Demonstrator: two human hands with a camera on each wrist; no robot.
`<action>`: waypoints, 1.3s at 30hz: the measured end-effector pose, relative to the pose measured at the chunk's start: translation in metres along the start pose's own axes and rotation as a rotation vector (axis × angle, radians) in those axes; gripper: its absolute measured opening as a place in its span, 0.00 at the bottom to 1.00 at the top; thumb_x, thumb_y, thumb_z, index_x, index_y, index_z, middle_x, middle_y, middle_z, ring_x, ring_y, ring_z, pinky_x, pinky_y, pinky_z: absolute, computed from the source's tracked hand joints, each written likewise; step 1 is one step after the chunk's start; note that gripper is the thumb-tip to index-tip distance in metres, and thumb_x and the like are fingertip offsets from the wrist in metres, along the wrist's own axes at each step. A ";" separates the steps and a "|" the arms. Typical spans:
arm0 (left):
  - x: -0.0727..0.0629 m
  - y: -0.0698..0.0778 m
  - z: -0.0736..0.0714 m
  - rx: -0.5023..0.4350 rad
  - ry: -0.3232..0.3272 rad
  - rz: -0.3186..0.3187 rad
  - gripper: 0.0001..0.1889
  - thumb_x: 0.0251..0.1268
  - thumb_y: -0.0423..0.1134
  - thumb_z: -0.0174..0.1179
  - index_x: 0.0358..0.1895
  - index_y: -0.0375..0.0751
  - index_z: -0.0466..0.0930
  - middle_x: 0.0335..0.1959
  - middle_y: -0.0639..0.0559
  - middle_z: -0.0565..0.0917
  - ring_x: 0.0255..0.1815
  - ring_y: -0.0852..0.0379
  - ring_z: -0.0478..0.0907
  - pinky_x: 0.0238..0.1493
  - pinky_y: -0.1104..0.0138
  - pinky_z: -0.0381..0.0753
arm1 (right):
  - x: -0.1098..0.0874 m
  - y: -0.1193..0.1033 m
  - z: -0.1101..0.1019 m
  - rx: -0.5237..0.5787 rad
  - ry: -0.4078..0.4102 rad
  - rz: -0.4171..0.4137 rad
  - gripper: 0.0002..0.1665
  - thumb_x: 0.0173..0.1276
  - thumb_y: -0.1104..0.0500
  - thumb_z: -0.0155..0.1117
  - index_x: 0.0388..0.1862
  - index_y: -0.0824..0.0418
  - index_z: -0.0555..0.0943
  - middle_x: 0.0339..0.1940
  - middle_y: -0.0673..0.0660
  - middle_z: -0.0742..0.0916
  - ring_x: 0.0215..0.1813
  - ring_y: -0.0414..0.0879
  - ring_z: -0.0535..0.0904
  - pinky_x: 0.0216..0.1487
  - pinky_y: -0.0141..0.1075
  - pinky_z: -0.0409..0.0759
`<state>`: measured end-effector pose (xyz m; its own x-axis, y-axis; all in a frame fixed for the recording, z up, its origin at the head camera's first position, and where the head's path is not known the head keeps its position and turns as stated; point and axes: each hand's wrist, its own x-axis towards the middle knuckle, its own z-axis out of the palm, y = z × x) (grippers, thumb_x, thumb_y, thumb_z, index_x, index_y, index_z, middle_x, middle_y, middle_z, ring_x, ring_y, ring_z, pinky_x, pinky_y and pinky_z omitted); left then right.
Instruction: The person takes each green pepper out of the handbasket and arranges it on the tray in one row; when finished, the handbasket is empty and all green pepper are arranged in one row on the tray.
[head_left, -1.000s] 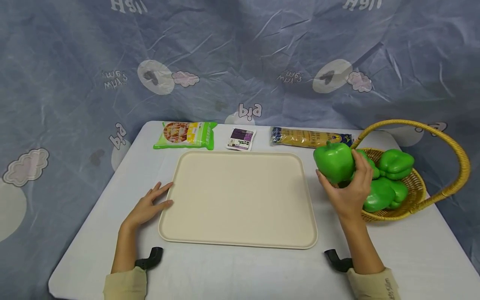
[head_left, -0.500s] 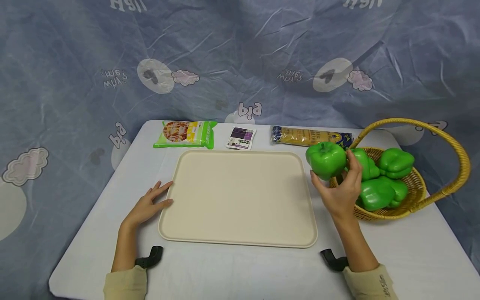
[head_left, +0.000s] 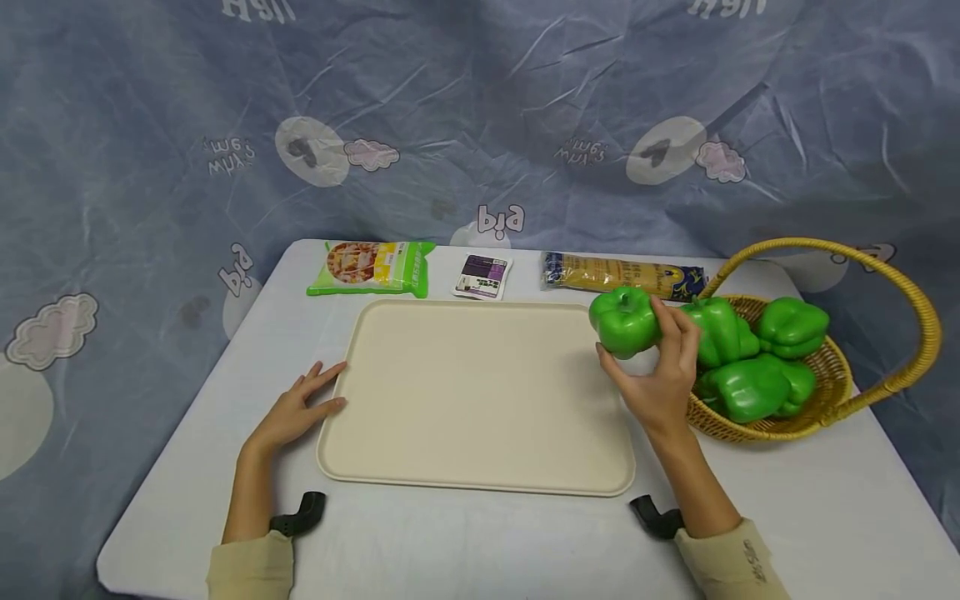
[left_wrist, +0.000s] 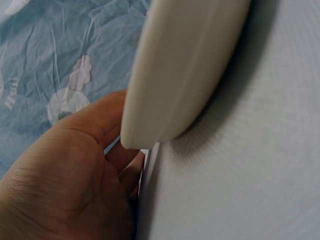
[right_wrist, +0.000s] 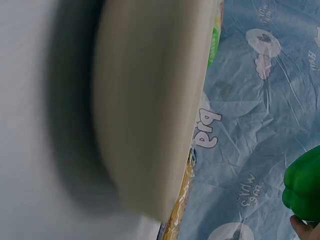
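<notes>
My right hand (head_left: 660, 379) grips a green bell pepper (head_left: 624, 323) between thumb and fingers, over the far right corner of a cream tray (head_left: 480, 400). In the right wrist view, part of the pepper (right_wrist: 306, 182) and a fingertip show at the lower right edge. My left hand (head_left: 291, 417) rests at the tray's left rim, fingers fairly straight and touching it; the left wrist view shows this hand (left_wrist: 75, 170) beside the rim. Several more green peppers (head_left: 750, 387) lie in a wicker basket (head_left: 840, 392) to the right of the right hand.
Along the table's far edge lie a green food packet (head_left: 375, 268), a small purple and white packet (head_left: 482, 277) and a long yellow noodle packet (head_left: 618, 273). The basket's tall handle (head_left: 926, 325) arches up on the right. A patterned blue cloth (head_left: 480, 125) hangs behind the white table (head_left: 450, 542).
My right hand has carried the pepper leftward from the basket's near side to the tray's right edge. The left hand has stayed in place.
</notes>
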<state>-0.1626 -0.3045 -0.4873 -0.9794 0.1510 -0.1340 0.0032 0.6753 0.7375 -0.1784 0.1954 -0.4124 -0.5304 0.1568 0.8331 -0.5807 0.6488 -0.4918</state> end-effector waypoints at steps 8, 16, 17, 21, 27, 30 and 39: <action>-0.001 0.000 -0.002 0.021 0.005 0.006 0.35 0.59 0.57 0.59 0.70 0.62 0.58 0.73 0.40 0.45 0.69 0.29 0.34 0.57 0.30 0.40 | 0.006 -0.012 0.024 0.008 -0.062 -0.056 0.49 0.39 0.57 0.78 0.63 0.62 0.67 0.58 0.62 0.74 0.58 0.53 0.70 0.53 0.40 0.71; -0.003 0.001 -0.005 0.010 0.005 -0.005 0.35 0.59 0.56 0.59 0.70 0.61 0.58 0.73 0.40 0.44 0.69 0.29 0.33 0.57 0.30 0.38 | 0.006 -0.028 0.041 0.041 -0.194 -0.038 0.50 0.42 0.60 0.75 0.65 0.64 0.63 0.62 0.61 0.72 0.61 0.51 0.68 0.52 0.42 0.74; -0.002 0.001 -0.005 0.009 0.003 -0.002 0.35 0.59 0.56 0.59 0.70 0.61 0.57 0.73 0.41 0.44 0.70 0.30 0.33 0.58 0.30 0.38 | 0.006 -0.030 0.042 0.055 -0.206 -0.026 0.49 0.42 0.61 0.74 0.65 0.64 0.63 0.62 0.60 0.72 0.62 0.51 0.68 0.52 0.43 0.74; 0.001 0.001 -0.004 0.003 -0.002 0.009 0.35 0.59 0.56 0.59 0.70 0.63 0.57 0.73 0.41 0.43 0.70 0.31 0.32 0.58 0.30 0.38 | 0.009 -0.041 0.045 0.099 -0.274 0.017 0.50 0.42 0.66 0.72 0.66 0.63 0.60 0.63 0.59 0.70 0.62 0.50 0.67 0.54 0.46 0.75; 0.003 -0.002 -0.004 -0.006 -0.003 0.002 0.35 0.59 0.57 0.59 0.70 0.64 0.57 0.74 0.43 0.43 0.70 0.32 0.32 0.58 0.31 0.37 | 0.021 -0.061 0.061 0.201 -0.367 0.080 0.51 0.43 0.67 0.76 0.65 0.63 0.57 0.62 0.60 0.69 0.61 0.51 0.67 0.55 0.45 0.74; 0.002 -0.004 -0.007 -0.005 0.009 0.001 0.35 0.59 0.57 0.59 0.70 0.64 0.57 0.74 0.43 0.42 0.70 0.32 0.32 0.58 0.31 0.37 | 0.029 -0.070 0.075 0.268 -0.416 0.120 0.53 0.44 0.63 0.78 0.66 0.62 0.56 0.63 0.60 0.68 0.61 0.52 0.67 0.57 0.42 0.73; -0.001 -0.006 -0.003 -0.026 0.001 0.001 0.34 0.58 0.56 0.59 0.69 0.66 0.58 0.74 0.44 0.43 0.70 0.33 0.32 0.59 0.31 0.37 | 0.032 -0.082 0.118 0.294 -0.491 0.098 0.51 0.50 0.55 0.75 0.67 0.61 0.55 0.61 0.59 0.69 0.57 0.49 0.66 0.52 0.39 0.74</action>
<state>-0.1621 -0.3111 -0.4893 -0.9796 0.1509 -0.1328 -0.0013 0.6559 0.7548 -0.2207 0.0592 -0.3755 -0.7741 -0.2032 0.5996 -0.6241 0.4038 -0.6689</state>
